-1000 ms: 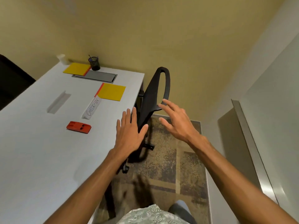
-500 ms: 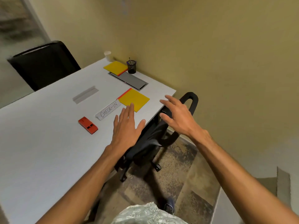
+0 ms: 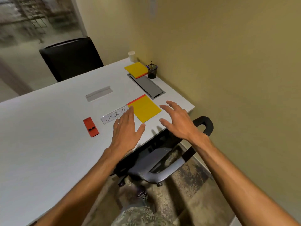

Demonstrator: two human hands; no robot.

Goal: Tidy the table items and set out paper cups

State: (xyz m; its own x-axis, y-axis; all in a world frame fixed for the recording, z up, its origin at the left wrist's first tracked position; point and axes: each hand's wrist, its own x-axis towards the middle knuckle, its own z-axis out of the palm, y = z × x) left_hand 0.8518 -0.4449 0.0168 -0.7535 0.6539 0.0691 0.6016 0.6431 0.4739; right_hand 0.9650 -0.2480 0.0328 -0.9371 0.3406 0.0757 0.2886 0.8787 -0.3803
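Note:
On the white table (image 3: 40, 144) lie a yellow notepad (image 3: 145, 109), a "CHECK-IN" sign strip (image 3: 114, 117), a red stapler (image 3: 90, 127) and a grey sign holder (image 3: 99, 93). A second yellow notepad (image 3: 136, 69), a black pen cup (image 3: 152, 71) and a white paper cup (image 3: 132, 56) stand at the far corner. My left hand (image 3: 126, 131) hovers open over the table, fingertips at the sign's right end. My right hand (image 3: 178, 122) is open just right of the near notepad, over the table edge.
A grey cable hatch (image 3: 147, 86) is set in the table near the wall. A black and grey office chair (image 3: 162, 160) is tucked under the near edge below my hands. Another black chair (image 3: 71, 58) stands at the far side. The yellow wall is close on the right.
The view has swung left toward the table. Both open hands have moved from above the chair to over the table, near the sign and the yellow notepad.

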